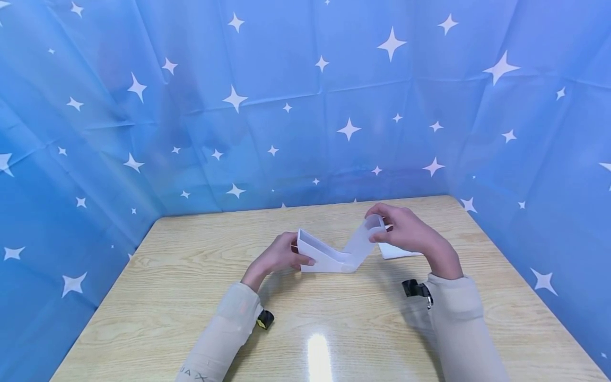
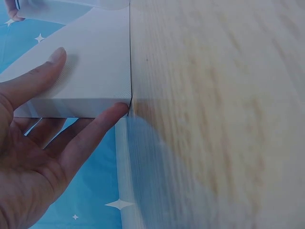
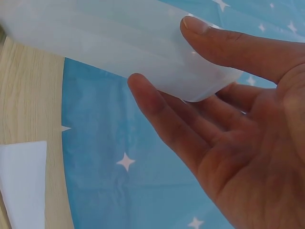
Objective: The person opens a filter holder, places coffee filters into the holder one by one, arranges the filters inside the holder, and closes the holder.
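Matt white box, translucent film, glossy wood-grain table

The box looks like smooth matt card; its flap is translucent plastic film. The table is shiny pale wood grain; the backdrop creased cloth.

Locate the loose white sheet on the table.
Head view: white sheet lies flat on the table, just behind the right hand, right of the box.

- Support surface: light wood-grain table.
- White box: rests on the table near centre, open side up.
- White sheet: lies flat on the table, just right of the box.
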Demonstrator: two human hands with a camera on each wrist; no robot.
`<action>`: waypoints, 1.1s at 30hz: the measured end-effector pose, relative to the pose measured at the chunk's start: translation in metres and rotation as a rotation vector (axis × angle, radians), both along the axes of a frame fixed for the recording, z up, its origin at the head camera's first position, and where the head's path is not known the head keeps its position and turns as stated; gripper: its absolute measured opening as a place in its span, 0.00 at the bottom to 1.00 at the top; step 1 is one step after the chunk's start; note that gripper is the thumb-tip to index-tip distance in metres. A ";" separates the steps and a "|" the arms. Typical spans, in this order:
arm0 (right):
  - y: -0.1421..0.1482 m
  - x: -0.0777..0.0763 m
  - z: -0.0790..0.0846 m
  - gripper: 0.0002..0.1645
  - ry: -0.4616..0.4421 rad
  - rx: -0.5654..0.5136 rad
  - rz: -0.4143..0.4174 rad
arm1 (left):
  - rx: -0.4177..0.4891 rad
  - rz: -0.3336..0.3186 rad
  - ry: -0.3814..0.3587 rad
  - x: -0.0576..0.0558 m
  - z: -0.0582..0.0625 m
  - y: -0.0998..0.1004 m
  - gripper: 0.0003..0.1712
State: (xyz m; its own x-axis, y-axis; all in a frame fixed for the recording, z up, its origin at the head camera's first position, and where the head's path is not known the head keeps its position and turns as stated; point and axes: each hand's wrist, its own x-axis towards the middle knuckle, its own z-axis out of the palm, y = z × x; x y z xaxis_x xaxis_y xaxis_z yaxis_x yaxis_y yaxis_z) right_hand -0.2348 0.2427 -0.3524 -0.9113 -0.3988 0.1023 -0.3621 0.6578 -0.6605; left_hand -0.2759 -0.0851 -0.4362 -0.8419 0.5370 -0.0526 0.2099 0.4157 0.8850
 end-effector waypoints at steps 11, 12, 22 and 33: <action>0.005 0.000 -0.001 0.21 -0.001 0.014 -0.003 | 0.006 -0.005 -0.001 0.001 0.001 0.000 0.25; 0.005 0.000 -0.001 0.21 -0.004 0.014 -0.004 | 0.006 -0.004 -0.002 0.001 0.001 0.000 0.25; 0.008 0.000 0.000 0.21 -0.006 0.037 -0.011 | 0.002 0.006 -0.005 0.000 0.001 0.001 0.26; 0.009 0.001 0.000 0.20 -0.009 0.038 -0.006 | 0.004 0.000 -0.005 0.000 0.002 0.001 0.26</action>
